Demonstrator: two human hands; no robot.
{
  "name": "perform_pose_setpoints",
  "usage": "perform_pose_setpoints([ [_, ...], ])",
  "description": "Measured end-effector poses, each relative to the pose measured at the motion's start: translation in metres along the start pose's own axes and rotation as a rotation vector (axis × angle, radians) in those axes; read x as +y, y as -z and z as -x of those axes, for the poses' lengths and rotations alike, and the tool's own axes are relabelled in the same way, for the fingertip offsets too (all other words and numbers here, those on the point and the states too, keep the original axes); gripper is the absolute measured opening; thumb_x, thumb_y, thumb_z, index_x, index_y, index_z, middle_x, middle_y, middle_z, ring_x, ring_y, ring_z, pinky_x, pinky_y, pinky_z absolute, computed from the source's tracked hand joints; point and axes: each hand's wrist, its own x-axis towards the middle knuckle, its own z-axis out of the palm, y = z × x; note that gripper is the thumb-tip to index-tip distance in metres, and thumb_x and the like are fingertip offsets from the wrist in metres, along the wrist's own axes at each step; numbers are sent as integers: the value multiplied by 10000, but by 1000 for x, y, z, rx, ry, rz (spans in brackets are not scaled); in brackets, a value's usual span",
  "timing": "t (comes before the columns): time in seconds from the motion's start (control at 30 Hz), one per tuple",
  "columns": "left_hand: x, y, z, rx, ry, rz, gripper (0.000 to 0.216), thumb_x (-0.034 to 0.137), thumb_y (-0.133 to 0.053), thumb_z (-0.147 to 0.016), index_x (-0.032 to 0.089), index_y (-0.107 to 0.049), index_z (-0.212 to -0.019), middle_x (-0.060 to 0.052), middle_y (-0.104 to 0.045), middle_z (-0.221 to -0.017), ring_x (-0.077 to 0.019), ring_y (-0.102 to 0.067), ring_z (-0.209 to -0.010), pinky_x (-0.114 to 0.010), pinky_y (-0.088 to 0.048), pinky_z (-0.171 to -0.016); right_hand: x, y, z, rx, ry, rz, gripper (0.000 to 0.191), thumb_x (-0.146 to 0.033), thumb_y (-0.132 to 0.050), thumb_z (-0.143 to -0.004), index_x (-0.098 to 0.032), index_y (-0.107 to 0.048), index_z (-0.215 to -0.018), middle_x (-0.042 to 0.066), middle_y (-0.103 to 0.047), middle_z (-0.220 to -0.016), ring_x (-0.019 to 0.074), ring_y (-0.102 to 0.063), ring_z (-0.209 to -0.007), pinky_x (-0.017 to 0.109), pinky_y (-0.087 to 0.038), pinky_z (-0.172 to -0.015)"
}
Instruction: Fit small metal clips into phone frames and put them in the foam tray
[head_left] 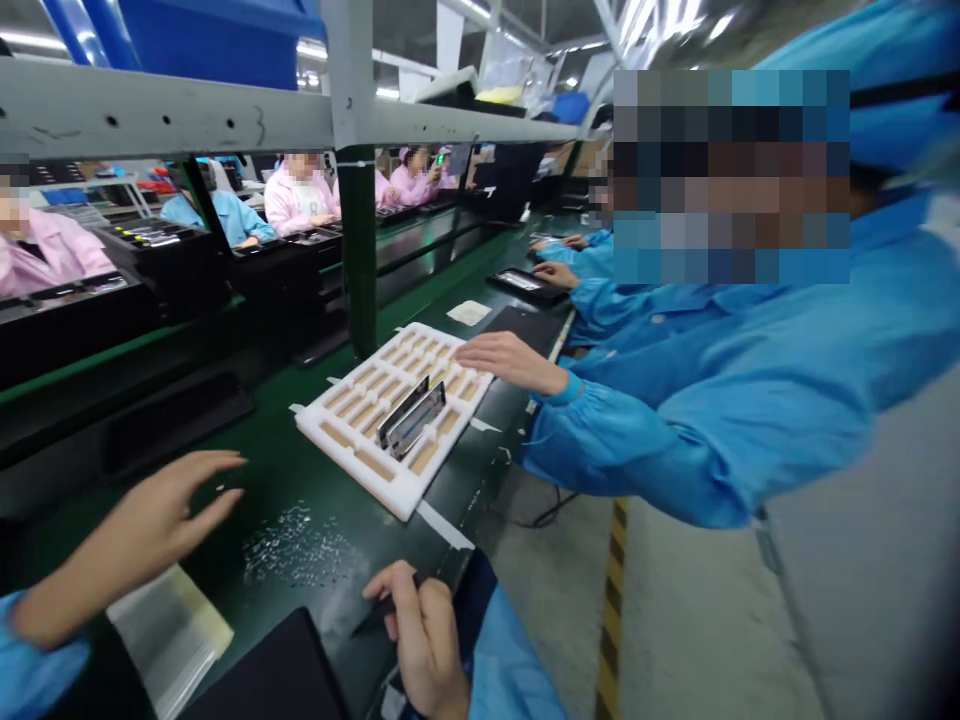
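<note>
My left hand [161,520] is above the green bench, thumb and fingers apart with nothing gripped between them. A tiny bright speck shows in the gap, and I cannot tell whether it touches a finger. My right hand [424,625] is closed round a dark slim tool [375,615] with its tip pointing down and left; its exact kind is unclear. Many tiny shiny parts [300,548] lie scattered on the bench between my hands. Beyond them is a white slotted tray [352,467], where two thin metal-edged frames [416,420] stand upright in slots.
A co-worker's hand [514,360] rests on the tray's far right corner. Near me are a black flat pad [274,675] and a clear plastic bag [169,640]. A dark mat [529,325] and a pale cloth [469,313] lie farther back. A metal post [360,250] rises behind the tray.
</note>
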Motion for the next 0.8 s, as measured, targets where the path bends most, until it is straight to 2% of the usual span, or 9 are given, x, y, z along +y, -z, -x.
perform_pose_setpoints([
  [0.07,58,-39,-35,-3,-145,29,423,539,-592,-1037,226,-737,-1281,-61,-776,-1343,-242,-751,-1212,-402,-584,-1090,-1,-2,0,-4,-21,3,744,-639,-333,-1158,-202,-812,-791,12,-612,-541,180,-652,-517,285,-528,-594],
  [0.13,109,-71,-72,0,-234,21,331,380,-626,-1064,193,-696,-1328,-99,-757,-1348,-234,-721,-1252,-436,-578,-1106,0,-3,-1,6,-30,6,753,-660,-341,-1152,-198,-814,-790,1,-591,-521,176,-653,-512,281,-524,-604],
  [0.2,147,-92,-106,15,-276,-14,313,357,-693,-1044,179,-693,-1302,-94,-742,-1316,-257,-714,-1232,-513,-589,-1076,1,-2,0,41,-35,22,749,-668,-348,-1147,-202,-824,-803,6,-594,-535,185,-667,-543,282,-527,-613],
  [0.27,171,-104,-131,37,-282,-51,332,368,-726,-1026,183,-688,-1299,-93,-730,-1305,-254,-719,-1186,-511,-611,-1028,3,-1,2,80,-42,44,735,-659,-358,-1147,-204,-834,-822,12,-603,-551,191,-675,-566,287,-535,-630],
  [0.43,192,-111,-148,85,-308,-70,488,395,-333,-1175,80,-690,-1286,-80,-692,-1348,-238,-722,-1158,-457,-571,-1024,11,-2,5,125,-6,73,694,-605,-370,-1158,-206,-841,-840,28,-642,-587,195,-675,-588,306,-557,-700],
  [0.47,194,-112,-148,89,-309,-68,496,393,-323,-1176,78,-694,-1274,-80,-695,-1339,-233,-725,-1147,-452,-574,-1015,13,-2,4,133,7,70,688,-599,-373,-1159,-209,-842,-840,33,-659,-604,196,-676,-596,307,-562,-711],
  [0.63,203,-112,-152,121,-271,-39,263,389,-692,-1048,204,-710,-1234,-82,-736,-1273,-206,-731,-1074,-426,-639,-947,25,-1,0,112,-10,-5,708,-625,-364,-1158,-198,-838,-851,37,-666,-606,179,-681,-573,271,-550,-635],
  [0.73,197,-89,-142,182,-261,16,218,372,-671,-1063,217,-724,-1207,-70,-756,-1231,-206,-733,-1072,-437,-630,-968,28,4,-6,32,-42,-125,704,-660,-369,-1148,-177,-822,-910,15,-622,-526,180,-698,-545,252,-543,-581],
  [0.8,185,-66,-121,233,-255,63,206,310,-622,-1083,226,-736,-1232,-60,-775,-1181,-207,-737,-1056,-418,-623,-964,28,7,-11,-13,-89,-216,673,-703,-432,-1116,-166,-794,-931,11,-627,-511,181,-701,-528,242,-543,-534],
])
